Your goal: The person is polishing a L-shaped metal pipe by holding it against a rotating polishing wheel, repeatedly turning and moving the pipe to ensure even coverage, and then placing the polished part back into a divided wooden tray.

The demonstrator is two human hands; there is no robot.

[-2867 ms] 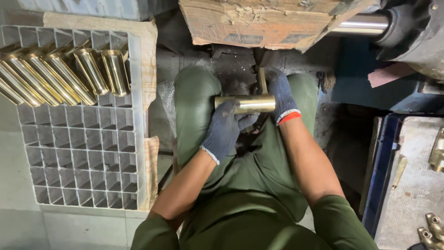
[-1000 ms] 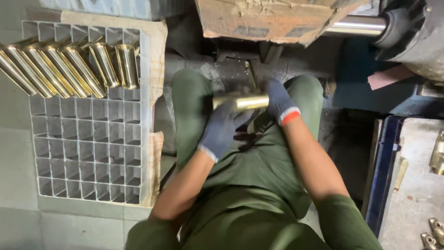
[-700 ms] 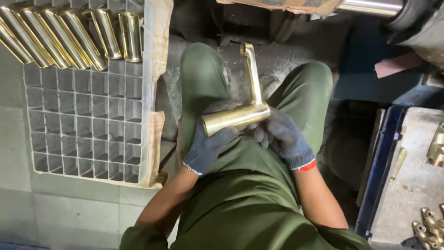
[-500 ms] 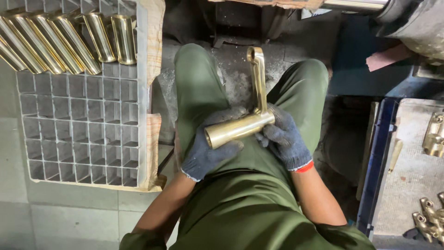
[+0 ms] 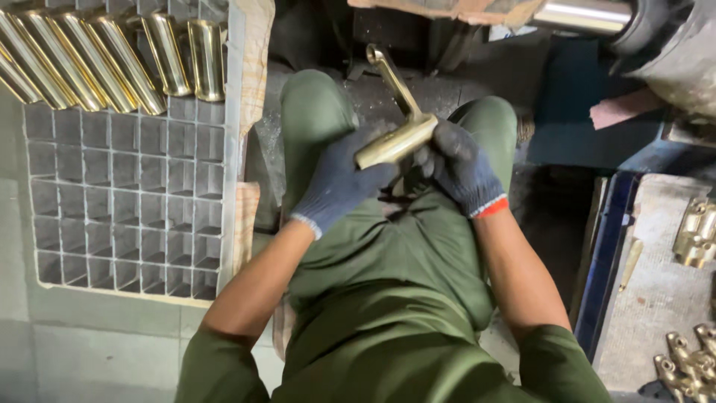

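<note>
A brass handle-shaped part [image 5: 395, 142] with a thick tube body and a thin bent arm [image 5: 389, 71] is held over my lap. My left hand [image 5: 339, 179], in a dark blue knit glove, grips the tube's near end. My right hand [image 5: 459, 168], gloved the same with a red cuff band, holds the tube's far end where the arm joins. The arm points away from me, between my knees.
A grey divided grid crate [image 5: 127, 201] stands at my left, with several brass tubes [image 5: 112, 56] leaning in its top row. More brass fittings [image 5: 693, 239] lie on a surface at right. A steel shaft [image 5: 582, 15] and a wooden board sit ahead.
The part went from being held level near my knees to being drawn back over my lap and turned, so its thin arm now points away. Both hands keep hold.
</note>
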